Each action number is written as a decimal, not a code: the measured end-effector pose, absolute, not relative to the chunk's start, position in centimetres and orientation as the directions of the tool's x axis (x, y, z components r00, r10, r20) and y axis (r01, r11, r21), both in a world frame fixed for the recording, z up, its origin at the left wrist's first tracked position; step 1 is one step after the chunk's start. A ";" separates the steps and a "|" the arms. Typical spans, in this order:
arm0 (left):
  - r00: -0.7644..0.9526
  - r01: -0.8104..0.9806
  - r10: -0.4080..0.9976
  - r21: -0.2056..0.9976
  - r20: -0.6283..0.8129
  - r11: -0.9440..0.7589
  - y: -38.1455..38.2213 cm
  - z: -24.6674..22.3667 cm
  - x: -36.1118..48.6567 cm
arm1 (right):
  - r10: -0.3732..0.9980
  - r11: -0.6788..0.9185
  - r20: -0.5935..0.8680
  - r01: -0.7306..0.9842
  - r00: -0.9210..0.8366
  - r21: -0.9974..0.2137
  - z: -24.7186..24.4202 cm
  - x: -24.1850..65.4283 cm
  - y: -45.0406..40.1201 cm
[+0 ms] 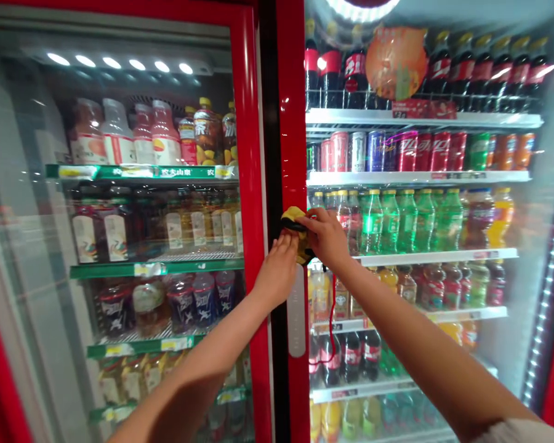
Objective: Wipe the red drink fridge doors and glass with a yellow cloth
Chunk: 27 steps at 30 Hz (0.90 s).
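Inside red-framed coolers (292, 98): bottles (409, 213), cans (339, 152) on shelves.

This looks like a shop: tall red-framed glass-door drinks coolers (247, 184) (brightly lit inside) hold rows of green plastic soda bottles (407, 223) above white shelf edges with small price labels (484, 255)

Drinks (392, 221) stand on shelves (415, 258) behind two adjacent doors (292, 154).
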State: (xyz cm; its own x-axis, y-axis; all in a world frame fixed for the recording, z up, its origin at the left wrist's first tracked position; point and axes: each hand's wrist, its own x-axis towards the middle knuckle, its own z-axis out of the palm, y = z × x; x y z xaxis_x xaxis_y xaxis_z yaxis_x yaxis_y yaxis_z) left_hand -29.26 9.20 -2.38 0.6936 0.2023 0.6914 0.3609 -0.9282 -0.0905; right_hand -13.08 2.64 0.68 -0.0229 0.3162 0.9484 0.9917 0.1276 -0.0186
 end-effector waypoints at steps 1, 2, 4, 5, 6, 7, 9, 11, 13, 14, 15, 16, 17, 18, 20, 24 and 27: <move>0.709 0.354 0.214 -0.077 0.672 -0.932 8.8 -3.0 -29.8 | 0.339 0.138 0.941 0.990 -0.014 -0.035 -0.2 -13.4 2.2; 0.723 0.343 0.221 -0.063 0.655 -0.937 8.5 -3.5 -30.4 | 0.360 0.157 0.933 0.986 -0.003 -0.057 -0.9 -13.7 1.8; 0.740 0.307 0.218 -0.031 0.637 -0.951 7.7 -3.9 -31.5 | 0.393 0.219 0.919 0.968 0.026 -0.121 -1.5 -14.1 0.8; 0.740 0.277 0.205 -0.013 0.641 -0.961 7.2 -3.9 -32.1 | 0.401 0.258 0.915 0.953 0.043 -0.158 -1.5 -14.3 0.3; 0.732 0.241 0.187 0.007 0.655 -0.970 6.8 -3.8 -32.6 | 0.399 0.299 0.915 0.935 0.057 -0.189 -1.5 -14.6 -0.3; 0.715 0.203 0.168 0.028 0.679 -0.979 6.3 -3.7 -33.1 | 0.386 0.333 0.920 0.919 0.070 -0.210 -1.3 -15.0 -0.9; 0.666 0.131 0.132 0.059 0.734 -0.990 5.4 -3.5 -34.2 | 0.327 0.379 0.941 0.899 0.093 -0.220 -1.2 -15.9 -2.0; 0.634 0.084 0.110 0.073 0.766 -0.994 4.7 -3.9 -35.0 | 0.260 0.414 0.959 0.884 0.112 -0.216 -1.8 -17.2 -2.9; 0.637 0.068 0.105 0.080 0.763 -0.995 4.2 -5.0 -35.7 | 0.234 0.467 0.963 0.853 0.135 -0.233 -3.5 -18.7 -3.4; 0.646 0.068 0.107 0.082 0.756 -0.994 4.0 -6.0 -36.0 | 0.232 0.492 0.961 0.834 0.152 -0.250 -4.9 -19.5 -3.6; 0.653 0.073 0.113 0.087 0.749 -0.994 3.7 -7.2 -36.3 | 0.235 0.512 0.957 0.815 0.172 -0.272 -6.5 -20.2 -3.6; 0.659 0.083 0.124 0.092 0.742 -0.992 3.5 -8.7 -36.6 | 0.231 0.517 0.952 0.803 0.200 -0.294 -8.5 -20.9 -3.7; 0.663 0.097 0.138 0.098 0.736 -0.990 3.2 -10.4 -36.8 | 0.221 0.510 0.946 0.799 0.236 -0.318 -10.5 -21.5 -3.8; 0.667 0.117 0.160 0.110 0.728 -0.987 2.9 -12.3 -37.2 | 0.219 0.500 0.939 0.796 0.266 -0.342 -12.7 -22.2 -3.9; 0.690 0.166 0.215 0.137 0.691 -0.977 2.1 -16.1 -37.8 | 0.234 0.488 0.920 0.781 0.314 -0.391 -16.7 -23.3 -4.2; 0.719 0.211 0.276 0.178 0.637 -0.961 1.6 -19.6 -38.5 | 0.252 0.473 0.908 0.776 0.334 -0.417 -19.2 -24.2 -4.3; 0.709 0.171 0.254 0.189 0.658 -0.967 2.7 -16.7 -37.6 | 0.251 0.466 0.904 0.775 0.346 -0.426 -15.4 -23.7 -3.5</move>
State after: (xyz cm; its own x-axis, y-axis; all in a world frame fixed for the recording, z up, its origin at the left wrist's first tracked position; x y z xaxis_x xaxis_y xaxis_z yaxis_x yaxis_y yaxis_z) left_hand -37.60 2.74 -16.67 0.7092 0.2535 0.6578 0.1706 -0.9671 0.1888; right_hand -23.68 -3.52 -15.43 0.3461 0.2512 0.9039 0.7752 0.4661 -0.4264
